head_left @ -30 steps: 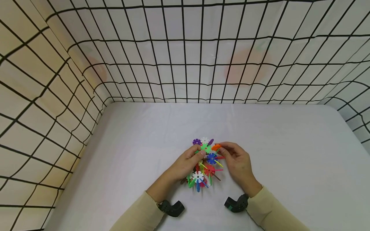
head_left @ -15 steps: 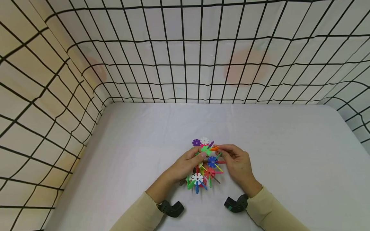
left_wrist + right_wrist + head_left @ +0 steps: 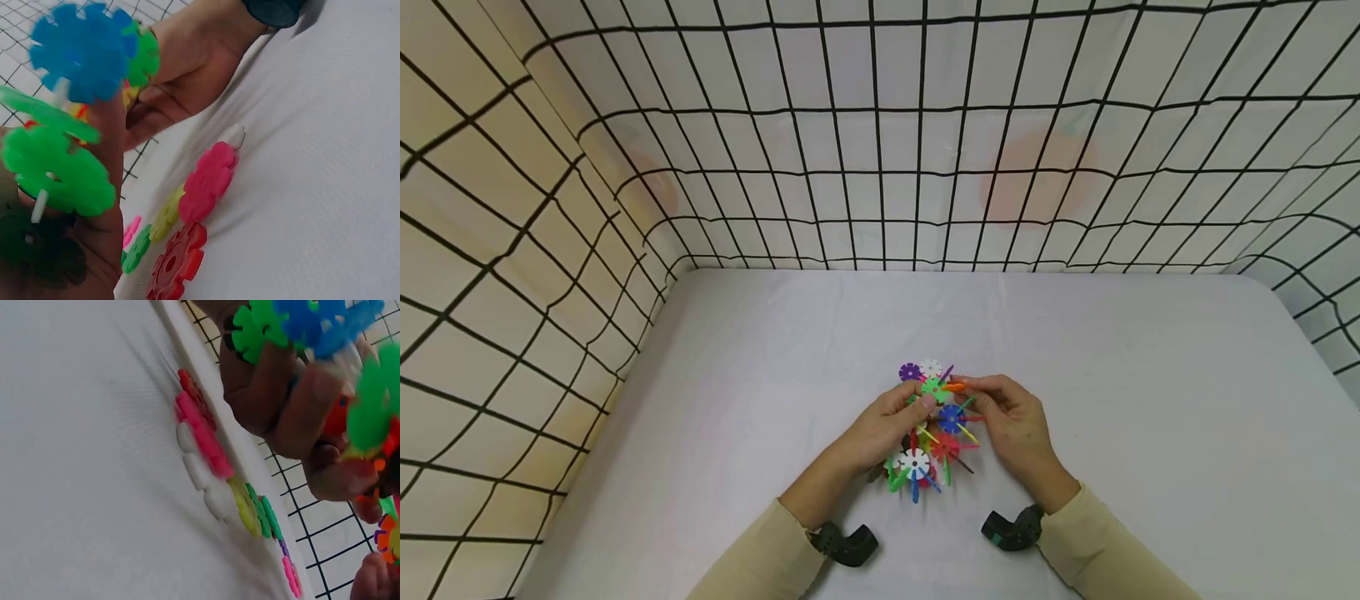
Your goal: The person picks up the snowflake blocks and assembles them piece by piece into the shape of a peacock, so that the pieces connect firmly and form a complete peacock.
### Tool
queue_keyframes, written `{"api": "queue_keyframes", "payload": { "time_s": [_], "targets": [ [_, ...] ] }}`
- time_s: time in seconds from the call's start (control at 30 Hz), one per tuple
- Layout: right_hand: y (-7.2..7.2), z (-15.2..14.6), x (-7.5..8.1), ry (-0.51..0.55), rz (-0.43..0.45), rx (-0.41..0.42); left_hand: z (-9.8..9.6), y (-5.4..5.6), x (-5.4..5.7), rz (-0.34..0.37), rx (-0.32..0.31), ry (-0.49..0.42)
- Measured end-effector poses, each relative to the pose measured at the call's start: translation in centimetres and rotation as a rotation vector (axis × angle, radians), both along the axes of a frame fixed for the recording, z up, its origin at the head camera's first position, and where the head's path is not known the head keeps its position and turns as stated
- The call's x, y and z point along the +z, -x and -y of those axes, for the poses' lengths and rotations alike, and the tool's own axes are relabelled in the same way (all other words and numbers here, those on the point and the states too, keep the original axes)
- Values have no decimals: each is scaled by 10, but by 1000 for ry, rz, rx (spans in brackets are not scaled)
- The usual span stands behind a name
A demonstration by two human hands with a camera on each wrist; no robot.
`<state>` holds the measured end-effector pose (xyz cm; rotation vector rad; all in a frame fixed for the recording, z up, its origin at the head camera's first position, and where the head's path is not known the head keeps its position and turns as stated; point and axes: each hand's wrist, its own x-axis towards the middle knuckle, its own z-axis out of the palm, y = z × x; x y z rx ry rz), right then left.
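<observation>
A cluster of interlocking plastic snowflake discs in many colours, a white disc (image 3: 914, 463) near its front, is between both hands. My left hand (image 3: 876, 429) holds it from the left, thumb against a green disc (image 3: 934, 390) near the top. From the right, my right hand (image 3: 1017, 425) pinches an orange disc (image 3: 955, 387) right at that green disc's edge. A blue disc (image 3: 952, 418) is just below, with thin edge-on discs beside it. In the left wrist view, a blue disc (image 3: 81, 53) and a green disc (image 3: 56, 172) are close to the lens.
Low over the white tabletop (image 3: 760, 350), a row of discs shows in the wrist views, including a pink disc (image 3: 209, 181) and a red disc (image 3: 178, 262). Black wire mesh (image 3: 880, 171) rises behind the table and along its sides. Both wrists wear black devices (image 3: 846, 546).
The orange disc has tipped nearly edge-on and shifted slightly down and left towards the green disc, the right fingers moving with it. The left hand keeps its hold with little movement.
</observation>
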<state>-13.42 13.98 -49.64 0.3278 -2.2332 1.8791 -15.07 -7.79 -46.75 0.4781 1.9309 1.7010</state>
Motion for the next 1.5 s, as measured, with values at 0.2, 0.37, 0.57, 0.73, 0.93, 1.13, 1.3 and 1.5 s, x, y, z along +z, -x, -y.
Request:
{"api": "queue_keyframes", "payload": {
  "time_s": [0.2,0.37,0.57,0.73,0.93,1.13,1.3,1.5],
  "targets": [
    [5,-4,2,256,179,82,-3,1,0,12,183,-54],
    [2,-2,7,402,325,196,-5,2,-1,32,326,-248],
    [-4,9,13,379,432,291,-13,-2,-1,61,362,-501],
    [-7,13,13,417,476,282,-19,-8,-1,90,374,-529],
    [-4,10,18,398,513,158,-20,-9,-2,79,352,-447],
    [2,-3,26,397,504,89,-19,-9,-3,146,279,-471],
    [8,-20,31,383,490,65,-18,-6,-6,244,296,-542],
    [16,-50,33,347,502,100,-14,-3,-8,181,295,-423]
  ]
}}
